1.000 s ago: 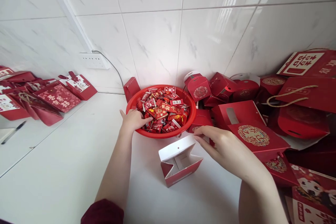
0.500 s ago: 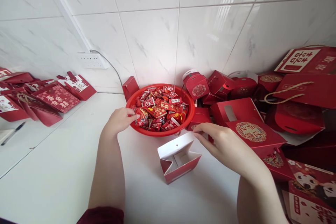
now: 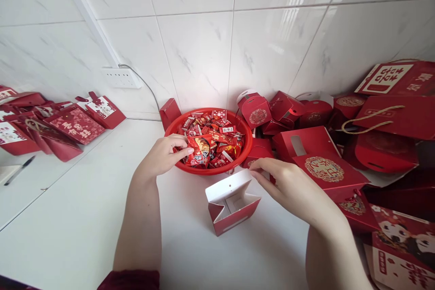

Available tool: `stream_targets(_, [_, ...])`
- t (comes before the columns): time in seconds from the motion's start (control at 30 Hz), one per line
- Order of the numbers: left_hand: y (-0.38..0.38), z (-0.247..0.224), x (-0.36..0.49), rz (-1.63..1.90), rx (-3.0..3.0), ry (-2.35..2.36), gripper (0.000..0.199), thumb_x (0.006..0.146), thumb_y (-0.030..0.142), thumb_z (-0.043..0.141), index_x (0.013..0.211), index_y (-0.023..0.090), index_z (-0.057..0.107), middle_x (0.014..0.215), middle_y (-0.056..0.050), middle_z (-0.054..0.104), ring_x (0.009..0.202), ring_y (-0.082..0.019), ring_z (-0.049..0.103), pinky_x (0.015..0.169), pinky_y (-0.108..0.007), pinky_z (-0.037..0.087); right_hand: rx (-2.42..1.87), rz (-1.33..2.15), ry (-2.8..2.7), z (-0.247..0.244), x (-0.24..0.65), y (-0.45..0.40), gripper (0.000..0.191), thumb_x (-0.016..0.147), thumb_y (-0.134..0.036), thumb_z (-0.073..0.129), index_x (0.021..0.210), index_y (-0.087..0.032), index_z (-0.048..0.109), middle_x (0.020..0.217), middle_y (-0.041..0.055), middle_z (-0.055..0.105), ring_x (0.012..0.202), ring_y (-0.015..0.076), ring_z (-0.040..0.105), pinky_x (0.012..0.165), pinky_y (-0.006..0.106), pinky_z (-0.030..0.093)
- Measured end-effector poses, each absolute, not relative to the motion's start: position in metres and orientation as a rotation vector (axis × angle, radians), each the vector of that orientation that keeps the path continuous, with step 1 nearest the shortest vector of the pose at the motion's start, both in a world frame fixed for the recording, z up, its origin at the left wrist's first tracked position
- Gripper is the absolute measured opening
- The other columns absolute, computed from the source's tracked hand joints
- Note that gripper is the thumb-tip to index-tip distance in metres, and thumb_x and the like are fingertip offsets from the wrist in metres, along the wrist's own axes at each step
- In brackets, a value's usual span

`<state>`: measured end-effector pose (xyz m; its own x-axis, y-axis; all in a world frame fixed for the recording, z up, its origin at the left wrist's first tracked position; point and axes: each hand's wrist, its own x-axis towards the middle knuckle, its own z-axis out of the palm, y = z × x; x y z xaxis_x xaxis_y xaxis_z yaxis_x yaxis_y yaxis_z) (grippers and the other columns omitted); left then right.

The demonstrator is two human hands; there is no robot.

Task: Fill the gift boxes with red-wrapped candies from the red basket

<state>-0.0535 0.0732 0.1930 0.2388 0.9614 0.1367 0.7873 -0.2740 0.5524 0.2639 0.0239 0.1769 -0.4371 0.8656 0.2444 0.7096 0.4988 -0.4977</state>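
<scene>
A red plastic basket (image 3: 249, 147) full of small wrapped candies (image 3: 220, 138) stands by the wall. Over its left front rim, my left hand (image 3: 165, 156) pinches a red candy packet (image 3: 200, 150) between thumb and fingers. In front of the basket sits a red gift box (image 3: 234, 213), its white inside and raised flap showing at the open top. The thumb and fingertips of my right hand (image 3: 277, 176) are drawn together at the flap's right corner; the tips partly overlap it, and the contact is hard to make out.
Several red gift boxes (image 3: 322, 167) and bags with rope handles are heaped on the right. More red boxes (image 3: 76, 127) lie on the left, near a black pen (image 3: 20, 170). A white power socket (image 3: 121, 77) with a grey cable is on the tiled wall.
My left hand has moved right and lifted the red candy packet from the pile, over the basket. My right hand and the gift box have hardly moved.
</scene>
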Motion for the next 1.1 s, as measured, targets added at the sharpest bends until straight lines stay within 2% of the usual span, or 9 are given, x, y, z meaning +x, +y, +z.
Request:
stream_targets(0.13, [0.078,0.187,-0.055,0.645,2.129,1.669,0.034,0.09,0.046,0.055,0.076,0.021,0.072,0.094,-0.003,0.073,0.086,-0.021,0.065,0.075,-0.03,0.047,-1.303,0.453,-2.272,0.176,0.263,0.025,0.02,0.1,-0.025,0.046,0.098,-0.024,0.066,0.091,0.0038,0.071,0.076,0.0189,0.067,0.065,0.028,0.05])
stream_targets(0.3, [0.091,0.174,-0.058,0.792,2.039,1.609,0.027,0.091,0.038,0.055,0.1,0.025,0.076,0.121,-0.003,0.071,0.112,-0.023,0.064,0.098,-0.032,0.047,-1.298,0.458,-2.271,0.174,0.261,0.026,0.02,0.099,-0.023,0.046,0.097,-0.024,0.066,0.088,0.0034,0.071,0.074,0.0186,0.066,0.063,0.027,0.05])
stream_targets(0.37, [0.095,0.168,-0.061,0.828,2.026,1.639,0.029,0.092,0.035,0.052,0.109,0.026,0.074,0.122,-0.002,0.071,0.113,-0.023,0.064,0.099,-0.032,0.048,-1.301,0.458,-2.272,0.175,0.261,0.026,0.02,0.099,-0.023,0.046,0.096,-0.024,0.066,0.087,0.0033,0.071,0.073,0.0185,0.066,0.063,0.027,0.049])
stream_targets(0.47, [0.103,0.159,-0.072,0.821,1.995,1.932,0.034,0.091,0.028,0.049,0.119,0.028,0.068,0.125,0.001,0.07,0.115,-0.02,0.064,0.101,-0.03,0.047,-1.301,0.453,-2.272,0.175,0.261,0.025,0.02,0.099,-0.024,0.046,0.095,-0.024,0.066,0.085,0.0033,0.071,0.072,0.0185,0.066,0.062,0.027,0.049])
stream_targets(0.57, [0.115,0.147,-0.088,0.691,1.913,2.214,0.033,0.088,0.024,0.049,0.113,0.026,0.071,0.122,-0.001,0.071,0.113,-0.024,0.064,0.101,-0.035,0.048,-1.303,0.442,-2.271,0.176,0.261,0.025,0.021,0.099,-0.025,0.046,0.094,-0.024,0.066,0.084,0.0032,0.071,0.071,0.0185,0.066,0.061,0.027,0.049])
stream_targets(0.7, [0.129,0.134,-0.097,0.575,1.849,2.347,0.03,0.085,0.023,0.05,0.102,0.026,0.075,0.115,-0.004,0.074,0.109,-0.03,0.064,0.101,-0.046,0.046,-1.318,0.442,-2.276,0.175,0.261,0.026,0.021,0.1,-0.025,0.046,0.095,-0.024,0.066,0.084,0.0033,0.071,0.071,0.0186,0.066,0.062,0.027,0.049])
stream_targets(0.83, [0.138,0.125,-0.089,0.473,1.904,2.362,0.027,0.082,0.019,0.052,0.091,0.026,0.077,0.128,-0.004,0.069,0.125,-0.035,0.053,0.113,-0.061,0.029,-1.304,0.437,-2.281,0.175,0.261,0.026,0.021,0.099,-0.025,0.045,0.095,-0.024,0.066,0.085,0.0037,0.071,0.072,0.0188,0.067,0.063,0.027,0.05])
stream_targets(0.93, [0.143,0.121,-0.081,0.384,1.947,2.305,0.029,0.081,0.019,0.052,0.089,0.03,0.078,0.118,-0.003,0.073,0.128,-0.037,0.051,0.114,-0.071,0.012,-1.305,0.433,-2.282,0.177,0.262,0.026,0.021,0.099,-0.025,0.045,0.095,-0.023,0.066,0.084,0.0038,0.071,0.073,0.0189,0.066,0.063,0.028,0.05])
stream_targets(1.1, [0.147,0.118,-0.077,0.282,1.965,2.203,0.028,0.081,0.026,0.054,0.082,0.034,0.08,0.109,-0.001,0.077,0.124,-0.036,0.057,0.117,-0.069,0.004,-1.326,0.439,-2.276,0.179,0.262,0.026,0.021,0.099,-0.024,0.045,0.095,-0.023,0.065,0.084,0.0036,0.07,0.073,0.0185,0.066,0.063,0.028,0.05])
